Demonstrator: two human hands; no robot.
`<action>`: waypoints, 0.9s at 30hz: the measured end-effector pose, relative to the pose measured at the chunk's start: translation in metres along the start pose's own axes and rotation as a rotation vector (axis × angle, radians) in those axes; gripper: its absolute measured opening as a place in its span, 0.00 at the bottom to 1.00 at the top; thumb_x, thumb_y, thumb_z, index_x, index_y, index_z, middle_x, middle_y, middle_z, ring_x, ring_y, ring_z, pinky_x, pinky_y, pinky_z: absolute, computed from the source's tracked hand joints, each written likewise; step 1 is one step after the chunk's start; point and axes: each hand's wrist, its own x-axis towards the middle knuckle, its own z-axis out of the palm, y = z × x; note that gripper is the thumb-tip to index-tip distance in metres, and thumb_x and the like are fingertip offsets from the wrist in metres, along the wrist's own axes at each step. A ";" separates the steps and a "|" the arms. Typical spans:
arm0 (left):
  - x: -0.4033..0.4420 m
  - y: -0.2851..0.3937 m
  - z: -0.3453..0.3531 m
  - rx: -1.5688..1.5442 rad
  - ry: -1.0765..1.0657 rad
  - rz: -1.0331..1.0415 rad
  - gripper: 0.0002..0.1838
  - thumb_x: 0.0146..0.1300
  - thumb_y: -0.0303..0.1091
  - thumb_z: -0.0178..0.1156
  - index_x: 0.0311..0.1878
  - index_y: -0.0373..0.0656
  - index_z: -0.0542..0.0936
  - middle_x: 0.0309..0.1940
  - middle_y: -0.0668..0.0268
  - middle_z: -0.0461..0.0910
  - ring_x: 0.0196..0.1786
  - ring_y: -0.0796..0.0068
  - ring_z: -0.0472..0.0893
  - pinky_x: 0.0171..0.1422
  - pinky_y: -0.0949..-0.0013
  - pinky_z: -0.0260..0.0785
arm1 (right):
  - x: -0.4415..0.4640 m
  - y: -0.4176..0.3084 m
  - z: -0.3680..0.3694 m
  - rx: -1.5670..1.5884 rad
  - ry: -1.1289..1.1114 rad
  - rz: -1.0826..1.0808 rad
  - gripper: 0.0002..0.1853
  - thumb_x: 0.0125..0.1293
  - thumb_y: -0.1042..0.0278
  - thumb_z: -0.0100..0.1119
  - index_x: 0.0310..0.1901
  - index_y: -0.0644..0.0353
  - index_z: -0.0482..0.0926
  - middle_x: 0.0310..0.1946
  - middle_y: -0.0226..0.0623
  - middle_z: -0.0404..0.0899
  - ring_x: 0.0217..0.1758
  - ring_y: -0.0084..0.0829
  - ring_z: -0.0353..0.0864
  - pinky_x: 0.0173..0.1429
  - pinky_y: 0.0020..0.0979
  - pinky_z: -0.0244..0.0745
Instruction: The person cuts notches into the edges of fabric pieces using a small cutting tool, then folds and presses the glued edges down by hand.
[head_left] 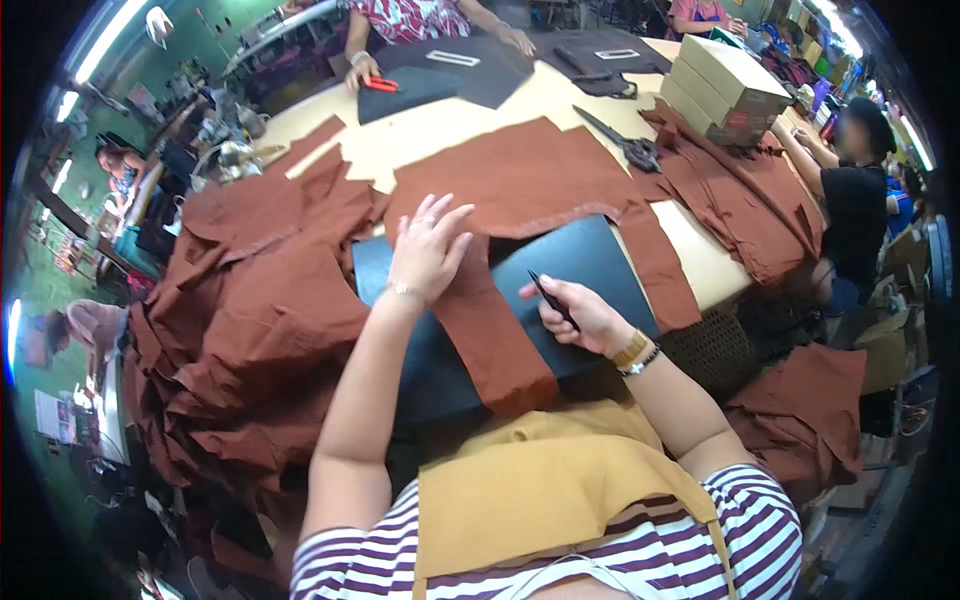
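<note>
A rust-brown garment piece (pixel 510 180) lies across the table, with one strip hanging over a dark blue-grey board (pixel 600 270) toward my body. My left hand (pixel 430 245) rests on this cloth near the board's left part, fingers spread and holding nothing. Over the board, to the right of the strip, my right hand (pixel 585 315) is closed around small black thread snips (pixel 553 300), their pointed tip facing up and left. The palm hides part of the tool.
Large fabric shears (pixel 620 140) lie beyond the cloth. Brown fabric heaps (pixel 260 290) cover the left, with another pile (pixel 740 200) at right beneath cardboard boxes (pixel 720 90). Across the table, a person's hand (pixel 362 72) is by red-handled scissors (pixel 380 84). Another person (pixel 855 190) sits at right.
</note>
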 end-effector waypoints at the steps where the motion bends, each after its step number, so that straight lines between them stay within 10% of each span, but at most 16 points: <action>1: 0.008 -0.008 0.024 -0.012 -0.135 -0.005 0.27 0.69 0.49 0.55 0.70 0.57 0.69 0.74 0.55 0.60 0.77 0.48 0.54 0.78 0.40 0.45 | -0.001 0.001 -0.001 -0.001 0.016 -0.021 0.21 0.77 0.47 0.44 0.55 0.58 0.72 0.21 0.22 0.61 0.19 0.14 0.54 0.20 0.17 0.50; 6: -0.024 -0.002 0.049 0.198 -0.305 -0.231 0.40 0.67 0.64 0.49 0.77 0.57 0.56 0.79 0.55 0.46 0.80 0.50 0.45 0.78 0.38 0.41 | -0.013 -0.013 -0.025 0.017 0.139 -0.059 0.20 0.77 0.48 0.44 0.55 0.57 0.73 0.21 0.22 0.63 0.19 0.14 0.55 0.20 0.17 0.50; 11: -0.065 0.029 -0.027 0.356 -0.578 -0.494 0.46 0.58 0.65 0.61 0.75 0.52 0.61 0.77 0.55 0.54 0.79 0.49 0.51 0.76 0.34 0.44 | -0.022 -0.026 -0.057 0.016 0.246 -0.058 0.20 0.78 0.48 0.42 0.55 0.56 0.72 0.23 0.22 0.63 0.19 0.13 0.56 0.20 0.16 0.51; 19: 0.017 0.057 0.053 0.089 0.095 0.123 0.12 0.65 0.44 0.59 0.46 0.52 0.83 0.42 0.65 0.81 0.43 0.62 0.82 0.46 0.60 0.75 | 0.016 -0.037 -0.068 0.213 0.213 -0.053 0.18 0.77 0.47 0.43 0.53 0.53 0.72 0.25 0.22 0.66 0.20 0.14 0.58 0.20 0.15 0.54; 27: 0.021 0.023 0.084 -0.209 0.179 -0.038 0.06 0.63 0.40 0.63 0.37 0.51 0.84 0.37 0.69 0.81 0.42 0.65 0.81 0.45 0.62 0.76 | 0.026 -0.046 -0.079 0.335 0.189 0.009 0.19 0.78 0.47 0.41 0.52 0.54 0.72 0.25 0.22 0.65 0.20 0.13 0.58 0.18 0.13 0.55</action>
